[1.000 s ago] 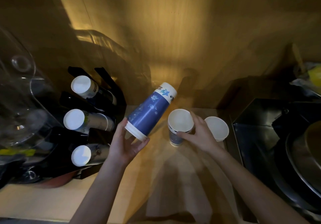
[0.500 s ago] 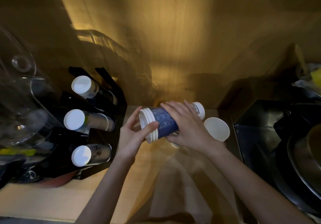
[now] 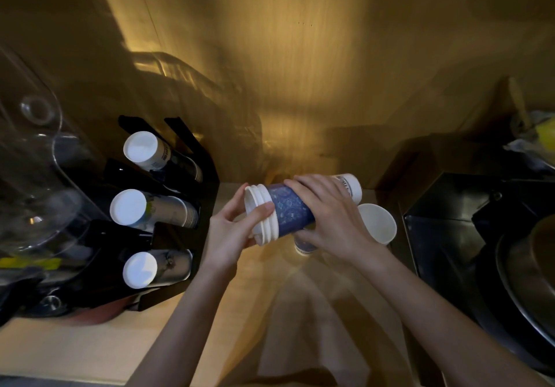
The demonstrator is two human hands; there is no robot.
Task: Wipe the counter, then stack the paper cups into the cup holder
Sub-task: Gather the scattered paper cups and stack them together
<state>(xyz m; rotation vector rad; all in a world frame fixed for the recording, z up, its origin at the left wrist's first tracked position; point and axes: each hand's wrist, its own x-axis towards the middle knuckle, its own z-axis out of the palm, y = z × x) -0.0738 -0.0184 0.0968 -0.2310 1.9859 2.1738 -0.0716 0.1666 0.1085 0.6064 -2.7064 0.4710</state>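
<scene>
A stack of blue paper cups [image 3: 292, 214] lies almost horizontal above the wooden counter [image 3: 90, 347], its white rims pointing left. My left hand [image 3: 232, 230] grips the rim end and my right hand [image 3: 329, 215] wraps over the blue middle. Under my right hand stands another blue cup [image 3: 304, 247], mostly hidden. A white paper cup [image 3: 380, 224] stands upright just right of it. The black cup holder [image 3: 180, 236] at the left carries three rows of cups, their white bottoms facing me.
A clear plastic dispenser [image 3: 33, 176] stands at the far left beside the holder. A dark metal sink [image 3: 468, 236] with a large steel bowl [image 3: 537, 281] fills the right side. A wooden wall rises behind the counter.
The stack tipped from slanted upright to nearly horizontal. My right hand left the standing cup and came onto the stack; both hands now hold it.
</scene>
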